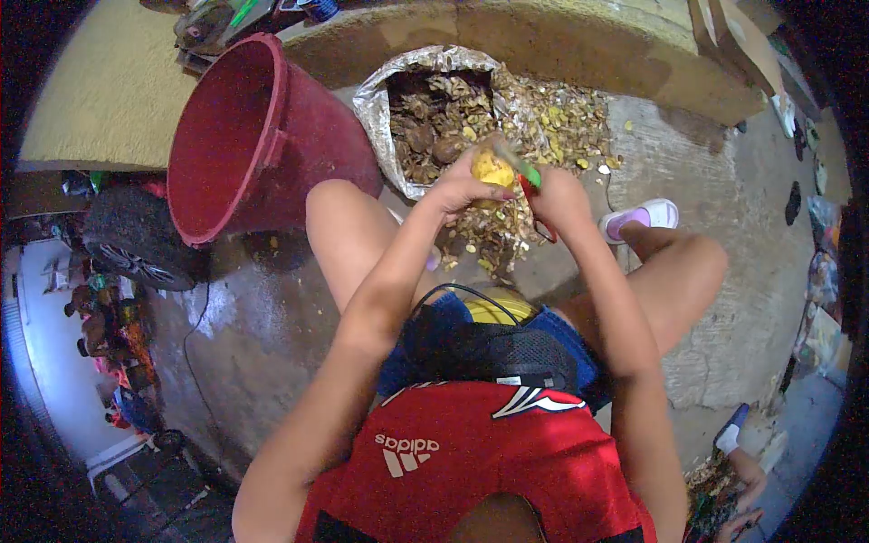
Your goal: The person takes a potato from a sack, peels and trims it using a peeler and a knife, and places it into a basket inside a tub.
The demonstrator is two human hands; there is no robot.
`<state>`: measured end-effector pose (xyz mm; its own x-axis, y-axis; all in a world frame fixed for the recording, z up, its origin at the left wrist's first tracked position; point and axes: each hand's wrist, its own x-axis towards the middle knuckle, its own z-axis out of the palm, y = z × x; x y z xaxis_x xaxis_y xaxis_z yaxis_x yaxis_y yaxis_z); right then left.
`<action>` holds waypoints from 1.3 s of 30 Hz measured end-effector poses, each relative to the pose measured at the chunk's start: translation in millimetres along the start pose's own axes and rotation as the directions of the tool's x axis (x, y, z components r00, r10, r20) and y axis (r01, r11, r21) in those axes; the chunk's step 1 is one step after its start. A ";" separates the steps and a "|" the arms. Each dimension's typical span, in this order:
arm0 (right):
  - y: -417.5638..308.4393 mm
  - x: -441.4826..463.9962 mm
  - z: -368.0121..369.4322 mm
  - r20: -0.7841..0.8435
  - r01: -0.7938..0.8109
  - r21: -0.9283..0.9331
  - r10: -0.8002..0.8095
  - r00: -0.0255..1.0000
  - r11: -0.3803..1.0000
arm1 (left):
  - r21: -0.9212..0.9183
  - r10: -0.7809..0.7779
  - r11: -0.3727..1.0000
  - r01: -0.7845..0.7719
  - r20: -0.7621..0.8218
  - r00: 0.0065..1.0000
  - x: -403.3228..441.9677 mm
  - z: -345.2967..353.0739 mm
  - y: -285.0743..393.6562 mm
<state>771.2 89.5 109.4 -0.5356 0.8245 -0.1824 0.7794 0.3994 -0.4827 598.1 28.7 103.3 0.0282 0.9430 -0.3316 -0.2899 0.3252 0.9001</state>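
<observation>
In front of me, my left hand is closed around a yellow peeled root or tuber. My right hand grips a knife with a green part near its blade; the blade lies against the upper right side of the yellow piece. Something red shows beneath my right hand. Just beyond my hands stands an open whitish sack holding brown roots or tubers. Brown and yellow peelings are spread on the floor beside the sack and below my hands.
A large red tub leans at the left of the sack. Behind is a low yellowish wall. A wheel and several people are at the far left. Another person's foot shows at lower right.
</observation>
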 end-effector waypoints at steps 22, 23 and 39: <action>-2.4 17.5 -19.0 0.101 0.121 -0.109 -0.111 0.989 0.987 | 0.394 0.161 0.913 -0.103 -0.116 0.980 14.2 -16.9 0.4; -3.1 15.6 -12.8 0.098 0.159 -0.118 -0.148 0.984 0.980 | 0.373 0.160 0.922 -0.106 -0.117 0.980 14.5 -18.2 -3.4; 4.4 28.0 5.2 0.102 0.111 -0.084 -0.103 0.989 0.990 | 0.635 0.284 0.770 -0.058 -0.261 0.923 24.4 -23.1 -11.0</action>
<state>757.9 112.3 97.7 -0.6432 0.7338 -0.2187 0.7395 0.5211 -0.4261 579.9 46.6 78.8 -0.3058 0.9441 -0.1235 0.3826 0.2407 0.8920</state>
